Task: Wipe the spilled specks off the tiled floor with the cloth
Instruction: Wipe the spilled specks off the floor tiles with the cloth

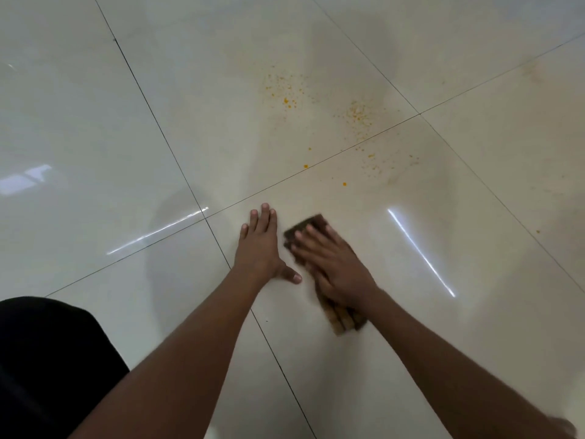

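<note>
The folded dark brown cloth point(319, 274) lies flat on the glossy cream tiled floor point(95, 122), pinned under the right hand point(332, 267), whose fingers are spread and pressed down, likely to drive it with even pressure. The orange-yellow specks point(354, 115) lie scattered farther off, well apart from the cloth, so wiping there is yet to come. The left hand point(261, 248) rests open-palmed just left of the cloth, seemingly bracing the body

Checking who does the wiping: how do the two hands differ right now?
The left hand lies bare on the tiled floor; the right hand presses the brown cloth. The left looks sharp, the right blurred. Both are flat, short of the orange specks.
</note>
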